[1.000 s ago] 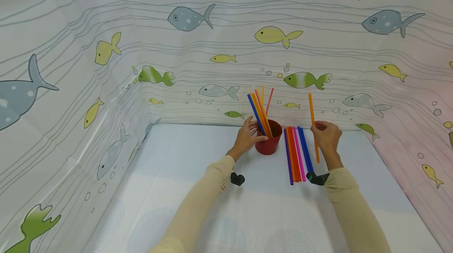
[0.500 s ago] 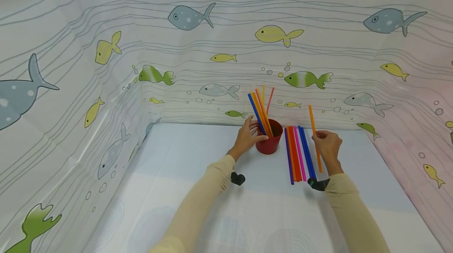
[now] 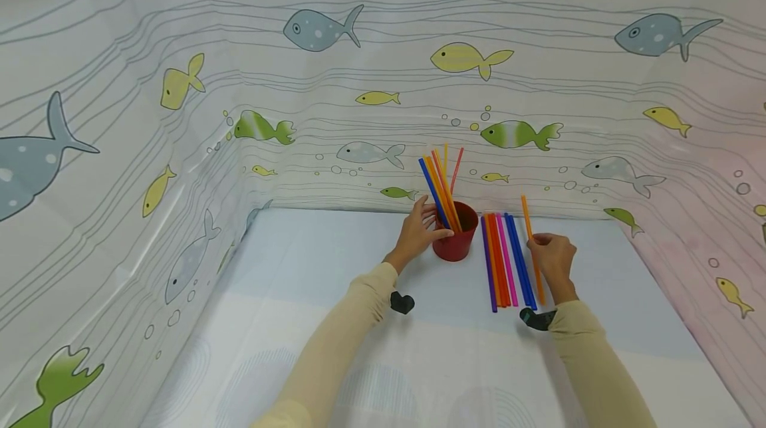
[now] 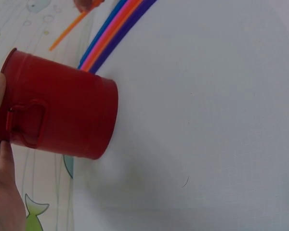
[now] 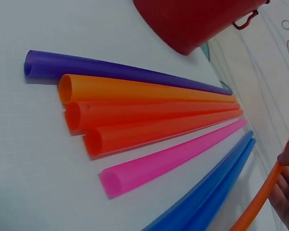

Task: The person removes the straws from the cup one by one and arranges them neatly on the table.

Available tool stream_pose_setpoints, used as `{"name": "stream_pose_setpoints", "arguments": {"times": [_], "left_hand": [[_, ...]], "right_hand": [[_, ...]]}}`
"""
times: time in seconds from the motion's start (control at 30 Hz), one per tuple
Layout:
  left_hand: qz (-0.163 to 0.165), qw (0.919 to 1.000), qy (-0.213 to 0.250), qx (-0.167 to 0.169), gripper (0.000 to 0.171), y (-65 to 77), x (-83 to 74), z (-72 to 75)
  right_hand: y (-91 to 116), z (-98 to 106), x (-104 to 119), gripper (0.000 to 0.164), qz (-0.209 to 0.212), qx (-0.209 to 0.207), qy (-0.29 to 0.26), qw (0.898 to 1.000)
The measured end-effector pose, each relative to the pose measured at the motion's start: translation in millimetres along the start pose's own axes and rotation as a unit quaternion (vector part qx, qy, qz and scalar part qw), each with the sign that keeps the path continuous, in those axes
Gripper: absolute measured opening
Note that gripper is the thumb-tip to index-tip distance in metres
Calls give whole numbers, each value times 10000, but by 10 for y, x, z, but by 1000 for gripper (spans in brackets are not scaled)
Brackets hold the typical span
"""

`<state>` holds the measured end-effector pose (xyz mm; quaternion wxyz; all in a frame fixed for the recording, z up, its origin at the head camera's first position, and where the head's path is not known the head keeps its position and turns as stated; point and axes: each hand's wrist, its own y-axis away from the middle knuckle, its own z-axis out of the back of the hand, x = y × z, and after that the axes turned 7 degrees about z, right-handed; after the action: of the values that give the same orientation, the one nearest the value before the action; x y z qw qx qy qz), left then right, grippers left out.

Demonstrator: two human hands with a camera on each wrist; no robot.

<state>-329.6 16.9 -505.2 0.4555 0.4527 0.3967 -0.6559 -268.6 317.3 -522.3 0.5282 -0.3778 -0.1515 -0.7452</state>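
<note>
A small red metal bucket stands upright near the back of the table, with several straws in blue, orange, yellow and red leaning out of it. My left hand holds its rim from the left, thumb in front and fingers behind. My right hand pinches an orange straw near its middle, tilted just right of a row of straws on the table. From left to right that row has a purple straw, an orange one, two red-orange ones, a pink straw and two blue straws.
A white cloth covers the table. Curtains printed with fish hang close behind the bucket and along both sides. A dark wrist camera strap piece shows by the left sleeve, another dark piece by the right.
My right hand has come nearer and lower with the orange straw, bringing it down beside the blue straws. My left hand and the bucket have stayed in place.
</note>
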Motion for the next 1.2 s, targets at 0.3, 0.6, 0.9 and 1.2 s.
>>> {"name": "stream_pose_setpoints", "arguments": {"times": [0.3, 0.6, 0.9, 1.2], "left_hand": [[-77, 9999, 121, 59, 98, -1, -39, 3], [-33, 10000, 74, 2, 97, -13, -69, -2], [-40, 10000, 64, 1, 98, 14, -68, 1], [-19, 10000, 62, -6, 97, 17, -36, 6]], "right_hand": [[33, -48, -47, 35, -195, 201, -73, 9996], [29, -83, -102, 36, -258, 344, -84, 9990], [60, -108, -123, 37, -325, 487, -39, 9983], [94, -134, -133, 36, -244, 502, 7, 9984]]}}
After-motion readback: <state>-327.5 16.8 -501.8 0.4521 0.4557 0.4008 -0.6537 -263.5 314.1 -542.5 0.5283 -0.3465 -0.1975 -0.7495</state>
